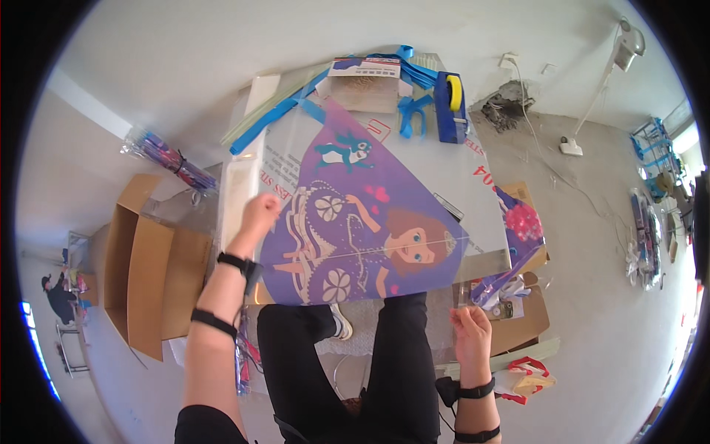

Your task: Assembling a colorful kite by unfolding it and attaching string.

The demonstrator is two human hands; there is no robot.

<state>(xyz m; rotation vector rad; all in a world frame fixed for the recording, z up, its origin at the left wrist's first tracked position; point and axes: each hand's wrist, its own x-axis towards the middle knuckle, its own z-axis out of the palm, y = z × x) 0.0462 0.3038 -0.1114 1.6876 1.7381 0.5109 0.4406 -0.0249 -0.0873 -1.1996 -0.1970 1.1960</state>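
- Tabletop: pale grey sheeting with red print, set near a white wall.
- Purple sheet with a cartoon princess lies flat on it, middle to near edge, narrow end pointing away from the person.
- Left hand: at the sheet's left edge, fingers curled in; cannot tell if they grasp anything.
- Right hand: off the near right corner, apart from the sheet, fingertips bunched; too small to tell if something thin is pinched.
- Far end of tabletop: blue ribbon, small open carton, blue tape dispenser with yellow roll.
- Left of tabletop: open cardboard box, plastic-wrapped bundle beyond it.
- Right: open carton of packets, red-and-white bag nearer.
- Wall: broken hole low down, socket above, white cable trailing.
- Standing lamp at far right.
- Far left: another person in dark clothes.
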